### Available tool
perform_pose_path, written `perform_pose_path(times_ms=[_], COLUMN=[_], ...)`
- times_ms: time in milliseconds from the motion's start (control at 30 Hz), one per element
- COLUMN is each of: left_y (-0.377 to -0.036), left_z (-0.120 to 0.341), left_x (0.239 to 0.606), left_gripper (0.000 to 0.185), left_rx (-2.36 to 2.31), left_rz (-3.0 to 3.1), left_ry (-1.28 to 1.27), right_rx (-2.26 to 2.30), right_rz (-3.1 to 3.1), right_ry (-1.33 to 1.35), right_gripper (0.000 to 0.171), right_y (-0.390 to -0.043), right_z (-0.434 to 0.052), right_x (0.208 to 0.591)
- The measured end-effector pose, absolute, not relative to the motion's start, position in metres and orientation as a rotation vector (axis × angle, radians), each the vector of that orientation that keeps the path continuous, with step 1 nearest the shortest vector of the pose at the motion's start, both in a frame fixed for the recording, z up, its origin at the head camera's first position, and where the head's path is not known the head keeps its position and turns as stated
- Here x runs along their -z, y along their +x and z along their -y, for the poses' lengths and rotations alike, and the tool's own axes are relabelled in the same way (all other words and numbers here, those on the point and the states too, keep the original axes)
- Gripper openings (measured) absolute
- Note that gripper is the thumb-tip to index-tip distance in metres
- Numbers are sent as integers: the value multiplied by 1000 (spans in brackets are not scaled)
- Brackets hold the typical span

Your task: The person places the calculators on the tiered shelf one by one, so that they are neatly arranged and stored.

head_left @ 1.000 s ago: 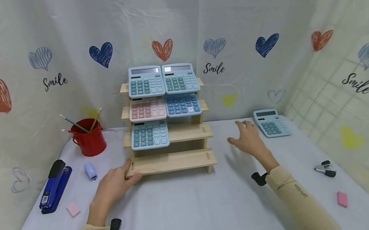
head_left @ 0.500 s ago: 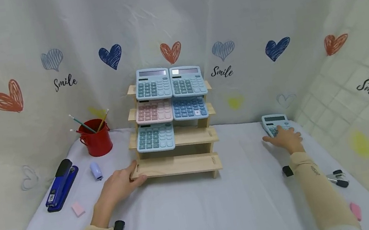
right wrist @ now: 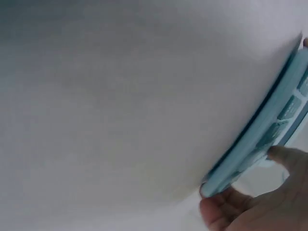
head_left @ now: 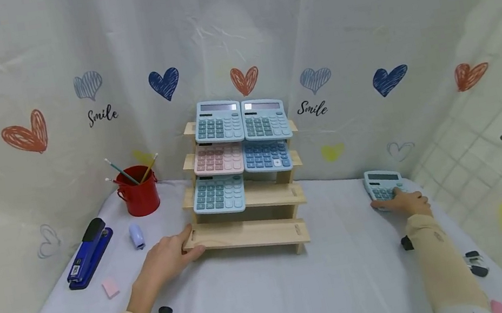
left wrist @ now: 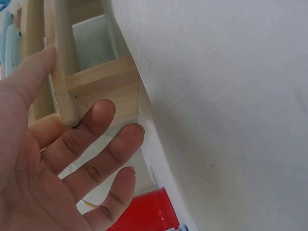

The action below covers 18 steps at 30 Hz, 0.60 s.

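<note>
A stepped wooden rack stands in the middle of the head view. My left hand grips the left end of its lowest shelf; in the left wrist view the thumb lies along the plank and the other fingers are at its end and below. At the far right, my right hand holds a light blue calculator by its near edge. The right wrist view shows one finger on the keys and others around the edge of this calculator, which is tilted in that view.
On the rack sit light blue calculators, a pink one and a darker blue one. Left are a red bucket with pencils, a blue stapler, a small lilac object and a pink eraser. A metal clip lies right.
My right hand has moved right from beside the calculator and taken hold of its near edge. The left hand stays on the rack. The head view has shifted slightly.
</note>
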State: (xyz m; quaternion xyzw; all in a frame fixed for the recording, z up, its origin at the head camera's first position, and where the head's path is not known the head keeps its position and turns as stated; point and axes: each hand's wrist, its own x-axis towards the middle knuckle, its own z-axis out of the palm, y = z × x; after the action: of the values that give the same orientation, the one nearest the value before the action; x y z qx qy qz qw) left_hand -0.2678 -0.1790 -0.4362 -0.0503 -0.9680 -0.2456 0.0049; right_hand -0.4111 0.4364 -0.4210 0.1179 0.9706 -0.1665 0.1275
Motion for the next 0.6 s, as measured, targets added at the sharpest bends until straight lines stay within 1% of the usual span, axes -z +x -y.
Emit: perform_pose_path(times_ms=[100, 267, 433, 600], left_y=[-268, -267, -267, -267], left_z=[178, 178, 180, 182], left_x=[436, 436, 435, 433], left_gripper=[79, 79, 80, 79], left_rx=[746, 746, 760, 762], left_rz=[3037, 3045, 3038, 3034], left_ry=[-179, -194, -210, -227], right_rx=[447, 369, 308, 401], right_rz=[-2831, -2811, -2833, -2866], right_ry=[333, 257, 138, -12], right_gripper=[126, 128, 123, 117], right_y=[-405, -398, -387, -365], right_z=[-433, -420, -396, -361], right_x=[422, 421, 416, 407])
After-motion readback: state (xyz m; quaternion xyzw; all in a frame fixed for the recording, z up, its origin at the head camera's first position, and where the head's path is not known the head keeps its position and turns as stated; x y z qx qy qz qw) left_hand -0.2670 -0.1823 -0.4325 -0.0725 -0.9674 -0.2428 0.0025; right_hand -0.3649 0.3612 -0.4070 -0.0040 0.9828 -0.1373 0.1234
